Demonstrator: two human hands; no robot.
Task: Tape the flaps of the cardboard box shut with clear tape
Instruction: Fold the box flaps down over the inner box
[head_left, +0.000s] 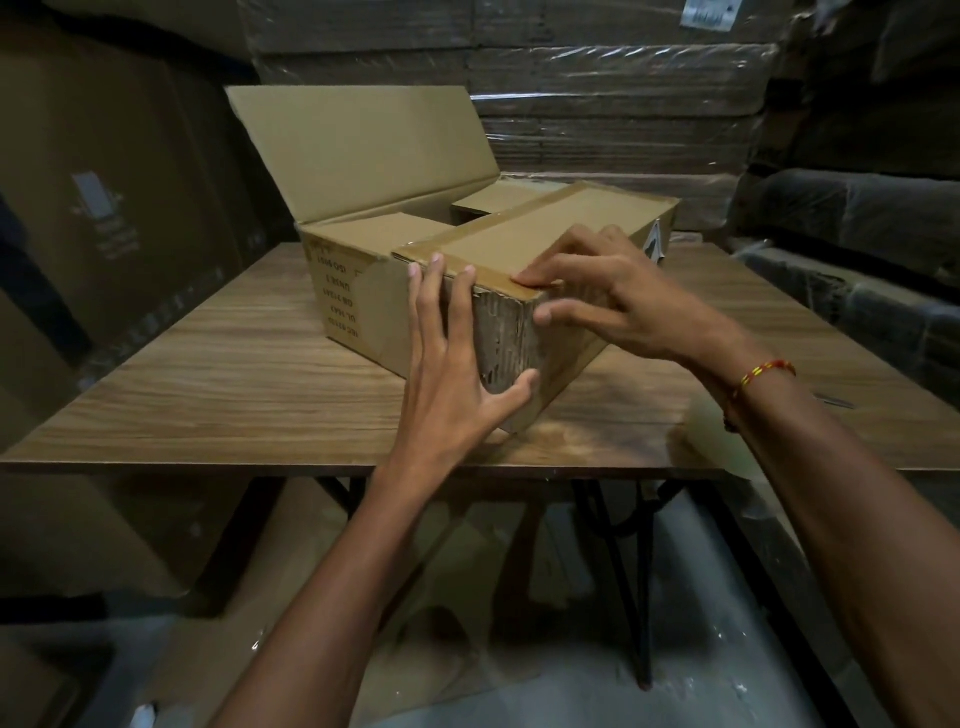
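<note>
Both hands (457, 358) spread, pressing box (519, 244) corner

One cardboard box (467, 270) (four flaps), two hands, one table (208, 374), one wrist thread (763, 371).

Bare forearms; a red-and-yellow thread bracelet (768, 373) circles the right wrist.

A wood-grain table (218, 364) on black metal legs carries a cardboard box (358, 306), set askew near the middle with one corner turned toward the near edge. A roll of clear tape (719, 441) lies at the table's near right edge.
</note>
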